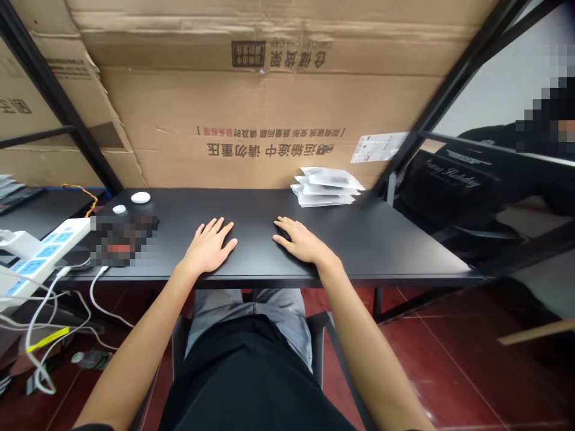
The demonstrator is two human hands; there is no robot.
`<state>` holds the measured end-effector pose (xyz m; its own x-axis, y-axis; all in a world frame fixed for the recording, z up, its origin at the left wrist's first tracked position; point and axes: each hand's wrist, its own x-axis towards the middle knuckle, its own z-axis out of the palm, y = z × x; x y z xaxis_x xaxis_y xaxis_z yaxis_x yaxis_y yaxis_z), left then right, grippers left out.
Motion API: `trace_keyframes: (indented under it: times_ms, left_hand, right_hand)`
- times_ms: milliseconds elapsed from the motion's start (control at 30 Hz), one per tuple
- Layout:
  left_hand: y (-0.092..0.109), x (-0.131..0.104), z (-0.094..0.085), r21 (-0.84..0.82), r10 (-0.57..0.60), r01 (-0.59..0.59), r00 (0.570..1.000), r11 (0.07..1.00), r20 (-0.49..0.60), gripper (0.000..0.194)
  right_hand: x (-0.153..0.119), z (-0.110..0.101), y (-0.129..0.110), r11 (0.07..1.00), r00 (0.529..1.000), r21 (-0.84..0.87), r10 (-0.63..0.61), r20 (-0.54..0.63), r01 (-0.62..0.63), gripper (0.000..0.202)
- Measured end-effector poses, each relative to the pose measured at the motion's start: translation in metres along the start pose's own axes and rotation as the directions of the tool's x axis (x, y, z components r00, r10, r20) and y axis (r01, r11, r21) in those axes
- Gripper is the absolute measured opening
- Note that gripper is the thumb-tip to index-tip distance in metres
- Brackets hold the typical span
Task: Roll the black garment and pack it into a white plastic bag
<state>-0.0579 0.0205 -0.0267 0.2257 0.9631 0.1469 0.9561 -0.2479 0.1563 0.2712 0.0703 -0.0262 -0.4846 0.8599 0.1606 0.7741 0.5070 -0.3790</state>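
Observation:
Palm down on the black desk (256, 263), my left hand (209, 245) lies with its fingers spread and holds nothing. My right hand (300, 240) also rests on the desk top, fingers stretched out to the left, with nothing in it. A gap of bare desk separates the two hands. Behind my right hand, at the back of the desk, sits a stack of white plastic packets (330, 187). To the left of my left hand is a dark, blurred-out object (121, 239), with a white oval item (141, 197) and a smaller white piece (119, 209) behind it.
A large cardboard sheet (179, 102) stands along the desk's back edge. At the left are a white power strip (49, 251) and loose white cables (33, 341). Black metal frame posts stand at both sides. Beyond the right post a person in dark clothing (498, 137) is partly visible.

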Motion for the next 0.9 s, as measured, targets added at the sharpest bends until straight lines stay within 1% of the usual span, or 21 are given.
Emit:
trace_keyframes:
  times_ms: [900]
  left_hand:
    - [-0.0003,-0.0002,-0.0009,-0.021,0.000,0.000,1.000,1.000,0.003,0.073]
  right_hand:
    - [0.0011,-0.0001,0.0005,1.000,1.000,-0.014,-0.012,-0.006,0.012,0.068]
